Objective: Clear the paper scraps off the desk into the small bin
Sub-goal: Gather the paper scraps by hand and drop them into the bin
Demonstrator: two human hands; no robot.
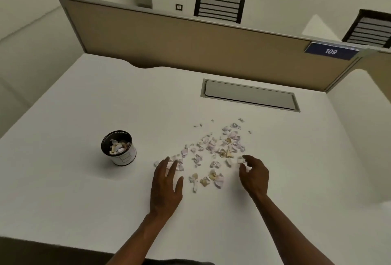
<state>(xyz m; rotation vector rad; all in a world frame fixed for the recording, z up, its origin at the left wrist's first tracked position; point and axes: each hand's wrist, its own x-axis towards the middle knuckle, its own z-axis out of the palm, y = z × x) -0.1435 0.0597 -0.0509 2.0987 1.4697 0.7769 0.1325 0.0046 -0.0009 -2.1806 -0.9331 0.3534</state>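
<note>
Several small pale pink, white and tan paper scraps (213,150) lie scattered across the middle of the white desk (84,190). A small round bin (118,148), white outside and dark inside, stands to their left and holds some scraps. My left hand (167,186) lies flat with spread fingers, its fingertips resting on scraps at the pile's left edge. My right hand (254,173) sits at the pile's right edge, its curled fingers pinching a white scrap (241,160).
A grey cable-hatch lid (249,95) is set into the desk behind the scraps. A tan partition (179,40) with a blue "109" sign (331,51) bounds the far edge. Two black chair backs (219,4) stand beyond it. The desk's front edge is near my forearms.
</note>
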